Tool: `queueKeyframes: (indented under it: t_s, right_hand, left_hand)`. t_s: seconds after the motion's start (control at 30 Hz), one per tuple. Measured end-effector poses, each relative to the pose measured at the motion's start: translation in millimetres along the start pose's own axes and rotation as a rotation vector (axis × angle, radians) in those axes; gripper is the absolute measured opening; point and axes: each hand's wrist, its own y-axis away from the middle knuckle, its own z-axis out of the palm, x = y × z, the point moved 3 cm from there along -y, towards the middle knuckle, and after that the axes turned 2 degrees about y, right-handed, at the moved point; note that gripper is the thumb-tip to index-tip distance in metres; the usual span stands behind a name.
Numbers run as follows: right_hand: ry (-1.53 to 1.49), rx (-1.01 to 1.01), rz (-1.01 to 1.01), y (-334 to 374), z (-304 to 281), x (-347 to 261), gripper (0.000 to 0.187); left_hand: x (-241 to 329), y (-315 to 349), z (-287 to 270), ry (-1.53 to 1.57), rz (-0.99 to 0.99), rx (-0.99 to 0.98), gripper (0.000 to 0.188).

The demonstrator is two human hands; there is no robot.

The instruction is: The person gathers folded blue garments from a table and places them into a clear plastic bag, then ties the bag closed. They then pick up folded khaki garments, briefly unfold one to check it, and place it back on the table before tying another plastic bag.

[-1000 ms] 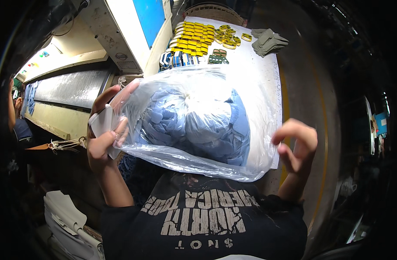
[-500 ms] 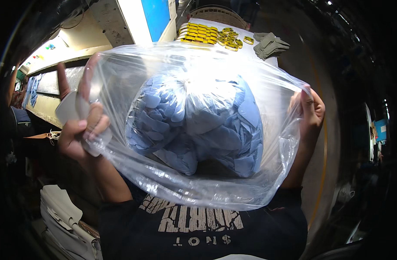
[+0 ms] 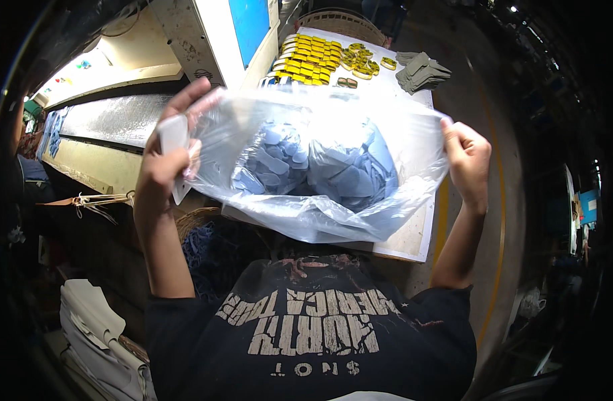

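Observation:
A large clear plastic bag (image 3: 320, 222) is stretched wide between my hands above the table. My left hand (image 3: 160, 164) grips its left edge, with a pale flat rounded piece (image 3: 174, 134) also held against the palm; a finger or two point upward. At the opposite edge, my right hand (image 3: 469, 160) pinches the plastic with closed fingers. Many flat blue cut pieces (image 3: 360, 160), bunched in two clear-wrapped lumps, show through the film. Whether they lie inside the stretched bag or behind it, I cannot tell.
On the white table (image 3: 413, 230), yellow-and-black bundled pieces (image 3: 313, 57) stand in rows, with grey-green pieces (image 3: 423, 72) at the far right. A wicker basket (image 3: 343, 23) is behind. Left are a machine bench (image 3: 85, 157) and stacked pale sheets (image 3: 95, 314). Blue scraps (image 3: 209, 257) lie below the table.
Both hands have raised the bag's near edge away from my body, uncovering my shirt and the table's front edge. My left hand has moved right and turned; the right has shifted slightly left.

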Motion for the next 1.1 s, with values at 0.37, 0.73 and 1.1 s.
queueKeyframes:
  t_s: [0.37,0.73,1.1]
  right_hand:
    - [0.183,-0.161,-0.062,15,-2,-27,0.028]
    - [0.127,-0.635,-0.686,56,128,-87,0.028]
    - [0.429,-0.754,-0.627,64,222,-43,0.055]
  left_hand:
    - [18,52,52,-0.984,0.506,-0.261,0.046]
    - [-114,110,108,-1.024,-0.014,-0.987,0.049]
    - [-83,117,97,-1.017,-0.177,-0.953,0.050]
